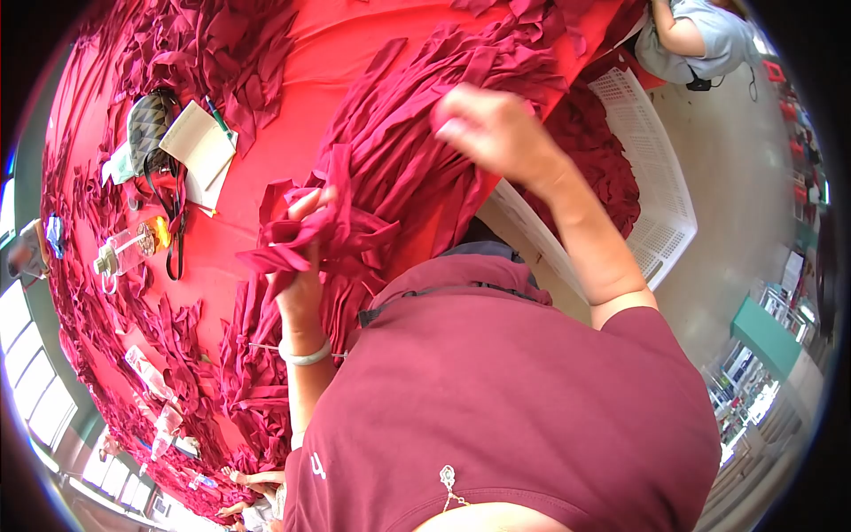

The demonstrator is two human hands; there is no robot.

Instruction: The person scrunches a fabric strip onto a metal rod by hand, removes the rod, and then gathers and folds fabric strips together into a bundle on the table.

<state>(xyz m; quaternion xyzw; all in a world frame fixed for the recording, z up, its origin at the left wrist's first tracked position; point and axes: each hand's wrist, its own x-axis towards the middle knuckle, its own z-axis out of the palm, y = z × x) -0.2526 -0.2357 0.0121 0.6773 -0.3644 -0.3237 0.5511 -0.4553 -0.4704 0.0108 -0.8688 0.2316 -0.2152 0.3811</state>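
A bunch of dark red fabric strips (355,235) is gripped in my left hand (306,208), with loose ends spilling over the fingers and hiding part of them. My right hand (492,129) is raised to the right, above a long pile of the same strips (399,124). Motion blurs it. Its fingers look curled together, and some red shows at the fingertips, but I cannot make out what they hold. The strips lie heaped on a red-covered table (328,44).
On the table are an open notebook (199,146), a green pen (215,115), a patterned pouch (151,129) and a clear bottle (128,248). A white perforated crate (669,177) with red fabric stands at right. Another person (696,40) is at upper right; others work farther along the table.
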